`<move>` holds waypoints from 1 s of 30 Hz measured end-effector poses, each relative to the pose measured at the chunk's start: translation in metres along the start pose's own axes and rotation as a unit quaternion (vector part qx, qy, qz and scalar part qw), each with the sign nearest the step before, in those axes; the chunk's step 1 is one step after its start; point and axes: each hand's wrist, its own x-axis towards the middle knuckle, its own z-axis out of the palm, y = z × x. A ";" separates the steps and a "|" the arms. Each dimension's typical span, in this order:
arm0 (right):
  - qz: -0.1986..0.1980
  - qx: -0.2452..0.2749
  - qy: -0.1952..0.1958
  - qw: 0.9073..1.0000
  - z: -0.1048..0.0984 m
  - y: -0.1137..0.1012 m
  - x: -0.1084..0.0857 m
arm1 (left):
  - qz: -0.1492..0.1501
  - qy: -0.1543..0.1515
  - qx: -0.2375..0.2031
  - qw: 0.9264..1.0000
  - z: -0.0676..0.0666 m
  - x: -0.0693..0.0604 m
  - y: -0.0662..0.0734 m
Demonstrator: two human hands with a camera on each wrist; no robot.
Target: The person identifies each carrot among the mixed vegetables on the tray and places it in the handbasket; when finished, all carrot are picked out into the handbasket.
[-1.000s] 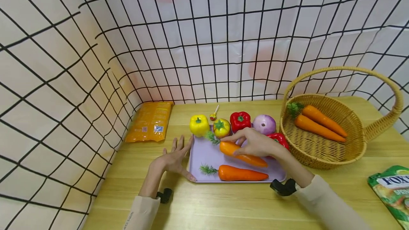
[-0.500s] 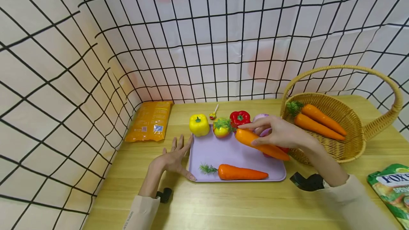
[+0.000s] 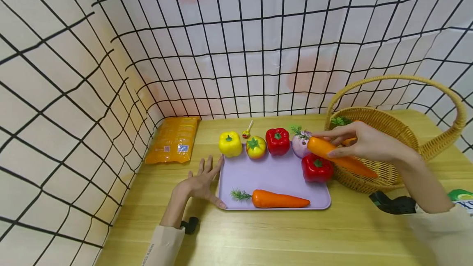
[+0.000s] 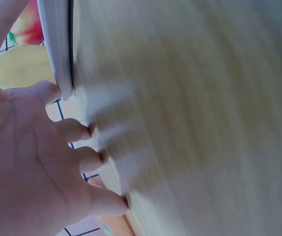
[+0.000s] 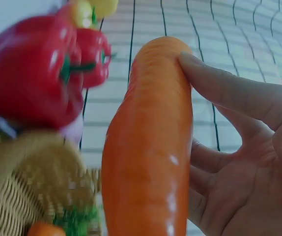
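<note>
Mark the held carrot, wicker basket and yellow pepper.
Held carrot (image 3: 344, 162): head view, middle of its orange root.
Wicker basket (image 3: 391, 124): head view, bare inner back wall.
Yellow pepper (image 3: 230, 147): head view, side below the stem.

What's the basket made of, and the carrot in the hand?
The basket looks like tan wicker with a ridged finish: woven strands show. The held carrot seems smooth and glossy, maybe plastic or coated foam; bright highlights suggest that.
</note>
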 end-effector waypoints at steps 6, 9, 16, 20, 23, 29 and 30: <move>0.026 -0.024 0.003 0.999 -0.015 0.025 -0.015 | 0.001 0.001 -0.003 1.000 -0.001 -0.001 0.000; 0.029 -0.030 0.007 0.999 -0.022 0.038 -0.022 | 0.002 0.002 -0.005 1.000 -0.001 -0.002 0.000; 0.061 -0.044 0.015 0.997 -0.034 0.067 -0.034 | 0.004 0.002 -0.003 1.000 -0.001 -0.001 0.001; 0.084 -0.057 0.018 0.995 -0.040 0.078 -0.040 | 0.005 0.001 -0.002 1.000 -0.001 -0.001 0.002; 0.101 -0.061 0.030 0.993 -0.046 0.084 -0.044 | 0.004 0.001 -0.001 1.000 -0.001 -0.002 0.002; 0.095 -0.086 0.060 0.990 -0.057 0.092 -0.036 | 0.007 0.001 -0.001 1.000 -0.001 -0.002 0.001; 0.094 -0.090 0.061 0.990 -0.059 0.093 -0.032 | 0.007 0.002 -0.001 1.000 -0.001 -0.002 0.001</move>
